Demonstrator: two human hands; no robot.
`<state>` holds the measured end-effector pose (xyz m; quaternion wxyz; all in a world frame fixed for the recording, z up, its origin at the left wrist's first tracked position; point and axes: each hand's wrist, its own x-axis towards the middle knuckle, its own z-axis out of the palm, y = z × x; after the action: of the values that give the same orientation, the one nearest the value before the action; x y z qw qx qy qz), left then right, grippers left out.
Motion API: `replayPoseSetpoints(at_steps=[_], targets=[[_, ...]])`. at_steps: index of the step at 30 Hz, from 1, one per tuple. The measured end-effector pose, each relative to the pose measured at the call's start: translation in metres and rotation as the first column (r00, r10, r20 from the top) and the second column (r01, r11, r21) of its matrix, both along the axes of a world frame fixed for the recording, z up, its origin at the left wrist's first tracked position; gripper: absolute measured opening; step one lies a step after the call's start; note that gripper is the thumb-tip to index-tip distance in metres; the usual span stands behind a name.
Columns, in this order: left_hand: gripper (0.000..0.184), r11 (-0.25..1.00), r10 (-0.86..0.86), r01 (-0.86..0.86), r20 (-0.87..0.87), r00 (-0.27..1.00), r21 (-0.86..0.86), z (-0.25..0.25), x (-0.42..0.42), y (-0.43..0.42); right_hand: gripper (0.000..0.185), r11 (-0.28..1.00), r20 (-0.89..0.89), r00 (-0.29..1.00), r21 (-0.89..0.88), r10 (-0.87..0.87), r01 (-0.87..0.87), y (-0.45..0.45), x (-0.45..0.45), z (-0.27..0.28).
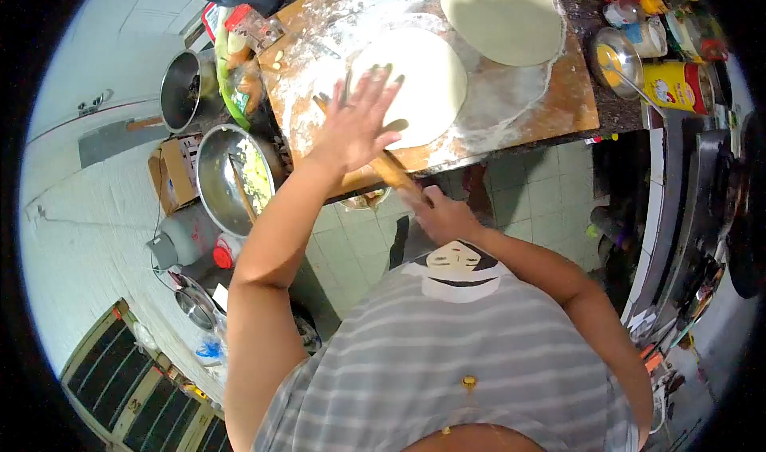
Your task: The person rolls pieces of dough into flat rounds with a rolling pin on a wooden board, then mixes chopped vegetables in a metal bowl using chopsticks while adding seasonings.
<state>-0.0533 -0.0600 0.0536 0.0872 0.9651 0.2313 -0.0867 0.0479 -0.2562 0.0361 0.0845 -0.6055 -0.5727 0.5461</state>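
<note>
A round sheet of white dough [427,85] lies on the floured wooden board [570,101]. My left hand [359,121] has its fingers spread over the left edge of that sheet, above a wooden rolling pin [389,167]. The pin slants from under this hand down to the board's front edge. My right hand [447,215] is closed round the pin's near end. Another dough round [504,17], partly in shadow, lies at the back right of the board.
Left of the board stand a metal bowl of chopped yellow-green food [209,182] and a dark-bottomed pot [179,91]. At right are a metal bowl with yellow liquid and a spoon [610,59], a yellow packet [674,85] and jars.
</note>
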Motion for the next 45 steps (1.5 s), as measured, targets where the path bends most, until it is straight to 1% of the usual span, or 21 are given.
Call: replayPoseSetpoints(at_steps=[1,3,4,5,6,7,8,9,10,11,12,16,18,22,26,30,34,36,41,42,45], targets=[[0.073,0.996,0.089,-0.087,-0.077,0.993,0.027,0.019,-0.008,-0.003,0.053,0.994,-0.024,0.998,0.094,0.051,-0.048,-0.004,-0.005,-0.009],[0.072,0.944,0.314,-0.330,0.286,0.905,0.010,0.019,-0.041,-0.001,0.059,0.993,-0.059,0.998,0.112,0.037,-0.030,-0.005,-0.011,-0.013],[0.071,0.897,0.403,-0.440,0.457,0.793,-0.027,0.020,-0.051,-0.001,0.061,0.999,-0.067,0.997,0.039,-0.029,0.032,0.000,-0.010,-0.009],[0.064,0.853,0.497,-0.456,0.662,0.561,-0.253,0.021,-0.056,-0.007,0.062,0.995,-0.067,0.993,-0.031,-0.096,0.094,0.007,-0.007,-0.002],[0.061,0.764,0.598,-0.536,0.707,0.378,-0.360,0.016,-0.056,-0.018,0.064,0.984,-0.192,0.966,-0.010,-0.174,0.176,0.007,0.007,0.007],[0.059,0.660,0.670,-0.583,0.722,0.173,-0.473,0.008,-0.053,-0.030,0.062,0.953,-0.194,0.963,0.200,-0.189,0.227,0.005,0.018,0.009],[0.056,0.607,0.719,-0.597,0.683,0.130,-0.525,0.002,-0.044,-0.042,0.058,0.909,0.012,0.964,0.337,-0.265,0.245,0.001,0.029,0.017],[0.054,0.637,0.692,-0.708,0.631,0.350,-0.305,-0.021,-0.041,-0.050,0.057,0.874,0.018,0.942,0.381,-0.334,0.302,-0.002,0.046,0.021],[0.055,0.773,0.554,-0.629,0.579,0.599,-0.089,-0.053,-0.031,-0.055,0.056,0.833,0.018,0.917,0.426,-0.399,0.354,-0.006,0.067,0.024],[0.057,0.801,0.578,-0.569,0.493,0.651,-0.188,-0.029,-0.002,-0.059,0.055,0.822,0.076,0.886,0.415,-0.458,0.389,-0.009,0.085,0.022],[0.067,0.799,0.580,-0.596,0.371,0.725,-0.084,-0.030,0.024,-0.060,0.054,0.808,0.133,0.849,0.411,-0.512,0.422,-0.008,0.100,0.022],[0.069,0.749,0.647,-0.662,0.245,0.722,-0.027,-0.049,0.086,-0.034,0.054,0.654,0.103,0.812,0.654,-0.575,0.380,0.024,0.144,0.035],[0.070,0.737,0.670,-0.675,0.152,0.727,-0.026,-0.046,0.092,-0.029,0.055,0.677,0.094,0.825,0.626,-0.558,0.387,0.041,0.162,0.034],[0.066,0.870,0.487,-0.493,0.140,0.862,0.013,-0.052,0.048,-0.037,0.056,0.845,0.200,0.911,0.483,-0.362,0.230,0.068,0.183,0.054],[0.067,0.990,0.124,-0.129,0.101,0.987,0.051,-0.043,-0.007,-0.018,0.057,0.865,0.325,0.940,0.496,-0.105,-0.075,0.081,0.200,0.028],[0.068,1.000,-0.013,0.010,0.143,0.990,0.023,-0.005,-0.014,-0.012,0.059,0.859,0.378,0.911,0.400,0.163,-0.320,0.117,0.179,0.023],[0.067,0.781,0.529,-0.607,0.359,0.769,0.148,-0.018,-0.037,-0.069,0.057,0.603,0.390,0.781,0.497,0.487,-0.624,0.136,0.142,0.011],[0.067,0.709,0.664,-0.698,0.240,0.708,0.100,-0.029,-0.042,-0.082,0.054,0.768,0.361,0.813,0.300,0.458,-0.566,0.137,0.115,0.008],[0.069,0.604,0.774,-0.796,0.206,0.599,0.043,-0.034,-0.018,-0.022,0.046,0.739,0.490,0.861,0.529,0.134,-0.416,0.158,0.114,-0.038],[0.069,0.585,0.779,-0.808,0.229,0.583,0.067,-0.036,-0.010,0.001,0.043,0.474,0.521,0.854,0.750,0.005,-0.461,0.172,0.116,-0.034],[0.069,0.510,0.775,-0.847,0.345,0.529,0.150,-0.050,0.008,0.070,0.040,0.501,0.505,0.846,0.784,-0.169,-0.368,0.221,0.111,-0.036]])
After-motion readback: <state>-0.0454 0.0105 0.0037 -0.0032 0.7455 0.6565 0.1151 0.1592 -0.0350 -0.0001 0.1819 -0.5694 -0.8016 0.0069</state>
